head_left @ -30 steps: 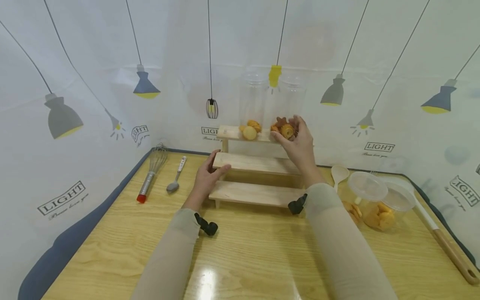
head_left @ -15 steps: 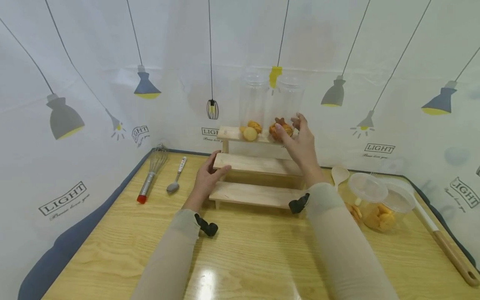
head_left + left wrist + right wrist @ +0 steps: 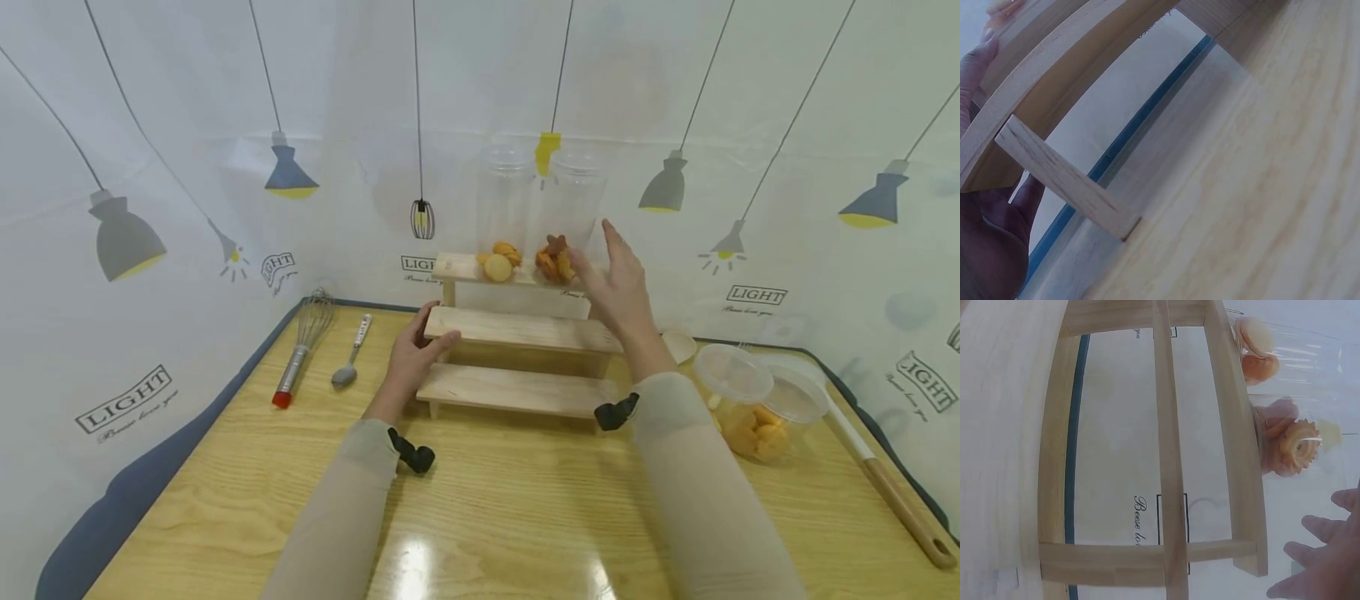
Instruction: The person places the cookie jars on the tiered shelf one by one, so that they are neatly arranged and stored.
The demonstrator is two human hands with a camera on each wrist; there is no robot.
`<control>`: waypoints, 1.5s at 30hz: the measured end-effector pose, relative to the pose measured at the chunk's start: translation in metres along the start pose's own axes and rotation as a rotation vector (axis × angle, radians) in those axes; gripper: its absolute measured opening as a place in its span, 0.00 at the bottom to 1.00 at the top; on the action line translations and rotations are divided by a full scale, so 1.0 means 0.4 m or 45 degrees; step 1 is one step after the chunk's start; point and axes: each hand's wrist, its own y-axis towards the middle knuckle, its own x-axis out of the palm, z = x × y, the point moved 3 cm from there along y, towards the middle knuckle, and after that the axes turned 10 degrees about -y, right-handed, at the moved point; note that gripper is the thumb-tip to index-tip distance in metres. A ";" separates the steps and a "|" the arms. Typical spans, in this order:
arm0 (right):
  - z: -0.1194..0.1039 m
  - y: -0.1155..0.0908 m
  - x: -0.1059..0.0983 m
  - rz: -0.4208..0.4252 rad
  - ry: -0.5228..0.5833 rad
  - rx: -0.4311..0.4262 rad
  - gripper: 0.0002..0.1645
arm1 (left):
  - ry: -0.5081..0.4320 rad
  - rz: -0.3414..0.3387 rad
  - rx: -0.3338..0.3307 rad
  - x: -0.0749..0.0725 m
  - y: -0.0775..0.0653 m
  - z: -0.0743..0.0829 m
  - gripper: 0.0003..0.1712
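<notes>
My left hand grips the left end of the middle board of a three-tier wooden shelf. In the left wrist view its thumb and fingers lie on either side of the board end. On the top tier stand two clear jars side by side. The left jar holds pale and orange biscuits; the right jar has a brown star-shaped biscuit among ring-shaped ones at its bottom. Just right of that jar my right hand is spread open, holding nothing. The right wrist view shows its fingers apart from the jar.
A whisk and a teaspoon lie left of the shelf. To the right are a pale spoon, lidded tubs of biscuits and a long-handled spatula. A printed curtain hangs behind the table.
My right hand has let go of the right jar and moved away to the right, its fingers opening. The left hand stays on the shelf.
</notes>
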 end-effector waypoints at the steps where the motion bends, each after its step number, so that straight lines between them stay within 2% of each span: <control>1: 0.002 -0.004 -0.003 -0.006 -0.007 -0.013 0.52 | -0.003 -0.001 0.003 0.000 0.000 0.001 0.44; 10: 0.006 -0.040 -0.018 -0.063 -0.047 -0.133 0.50 | 0.021 0.001 0.003 -0.008 -0.003 -0.001 0.46; 15: 0.005 -0.066 -0.032 -0.095 -0.055 -0.145 0.50 | 0.036 -0.003 0.003 -0.011 -0.003 -0.006 0.48; 21: 0.005 -0.098 -0.076 -0.058 -0.094 -0.153 0.49 | 0.032 0.009 0.001 -0.012 -0.002 -0.006 0.47; 25: 0.017 -0.137 -0.116 -0.069 -0.127 -0.148 0.42 | 0.034 0.014 -0.014 -0.011 -0.001 -0.002 0.46; 30: 0.055 -0.190 -0.161 -0.062 -0.207 -0.161 0.34 | 0.045 0.021 -0.014 -0.015 0.003 -0.002 0.48; 34: 0.097 -0.228 -0.197 -0.057 -0.304 -0.119 0.36 | 0.052 0.021 -0.013 -0.018 0.004 -0.004 0.49; 39: 0.164 -0.266 -0.237 -0.084 -0.407 -0.038 0.39 | 0.042 0.009 -0.024 -0.013 0.000 -0.006 0.46; 43: 0.225 -0.294 -0.256 -0.084 -0.452 0.053 0.39 | 0.034 0.004 -0.023 -0.006 0.001 -0.005 0.46; 45: 0.251 -0.308 -0.257 -0.039 -0.434 0.064 0.39 | 0.031 0.003 -0.023 -0.004 0.002 -0.004 0.45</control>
